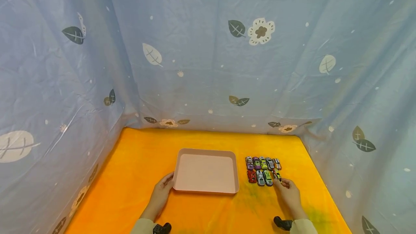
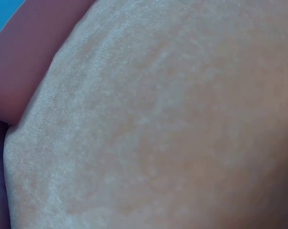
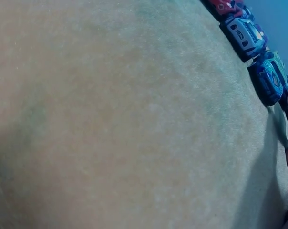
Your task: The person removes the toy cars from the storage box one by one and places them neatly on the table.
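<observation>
A shallow pink tray (image 1: pixel 206 172) lies on the orange cloth in the head view. My left hand (image 1: pixel 160 192) rests at its left wall, fingertips right against the lower left side. In the left wrist view only the tray's outer wall (image 2: pixel 34 57) shows, with a sliver of finger below it. To the right of the tray, toy cars stand in two rows. My right hand (image 1: pixel 289 192) pinches a yellow, black and red toy car (image 1: pixel 277 176) at the right end of the front row, its fingers partly covering it. Beside that car is a green toy car (image 1: pixel 268 178).
The front row also has a white toy car (image 1: pixel 260 178) and a red toy car (image 1: pixel 251 176). Behind them stand several more, among them a purple one (image 1: pixel 256 163). Blue patterned curtains (image 1: pixel 208 64) enclose the orange cloth (image 1: pixel 146 154) at the back and both sides.
</observation>
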`<state>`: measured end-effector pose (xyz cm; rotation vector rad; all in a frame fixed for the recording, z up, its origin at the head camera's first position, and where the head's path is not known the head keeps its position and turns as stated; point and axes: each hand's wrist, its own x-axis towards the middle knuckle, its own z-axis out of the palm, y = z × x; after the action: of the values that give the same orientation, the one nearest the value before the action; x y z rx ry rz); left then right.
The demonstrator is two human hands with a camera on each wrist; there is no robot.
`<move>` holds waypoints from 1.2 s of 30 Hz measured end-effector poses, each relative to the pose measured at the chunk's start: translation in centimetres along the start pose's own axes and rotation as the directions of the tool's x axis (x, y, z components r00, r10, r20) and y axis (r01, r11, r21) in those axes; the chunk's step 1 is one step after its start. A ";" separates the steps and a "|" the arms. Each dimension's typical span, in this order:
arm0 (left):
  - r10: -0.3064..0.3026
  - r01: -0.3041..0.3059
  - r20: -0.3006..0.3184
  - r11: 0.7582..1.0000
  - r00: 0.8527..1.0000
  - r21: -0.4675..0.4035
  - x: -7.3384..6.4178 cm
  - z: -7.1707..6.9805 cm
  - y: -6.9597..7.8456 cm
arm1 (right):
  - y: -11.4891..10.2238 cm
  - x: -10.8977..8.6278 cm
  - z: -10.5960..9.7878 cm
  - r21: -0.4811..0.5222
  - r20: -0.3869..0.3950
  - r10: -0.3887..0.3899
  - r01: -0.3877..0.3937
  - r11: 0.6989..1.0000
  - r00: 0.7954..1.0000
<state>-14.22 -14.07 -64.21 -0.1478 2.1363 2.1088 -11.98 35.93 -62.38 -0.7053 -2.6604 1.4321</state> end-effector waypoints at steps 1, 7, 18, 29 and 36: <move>-0.007 0.007 -0.003 1.000 1.000 -0.005 0.0 0.0 0.0 | 0.0 0.0 0.0 0.000 -0.001 0.000 0.000 1.000 1.000; -0.018 0.018 -0.008 1.000 1.000 -0.006 0.0 -0.2 0.1 | -0.1 -0.1 0.4 -0.008 -0.036 0.000 0.000 1.000 0.999; -0.027 0.027 -0.012 1.000 1.000 0.009 0.1 -0.7 -0.1 | -0.6 -0.6 0.7 -0.014 -0.057 0.013 -0.013 1.000 0.998; -0.015 0.016 -0.026 0.999 1.000 0.047 -0.4 -1.0 -0.7 | -4.3 -1.6 1.0 -0.167 0.020 -0.179 0.179 0.970 0.984; 0.183 -0.181 0.016 0.944 0.983 0.276 -0.5 -0.8 0.1 | -8.8 -4.3 6.7 -0.413 -0.017 -0.607 0.547 0.728 0.795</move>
<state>-13.76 -14.86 -64.01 0.0723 2.5097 1.8690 -13.04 24.81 -58.45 0.0501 -2.6954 0.6631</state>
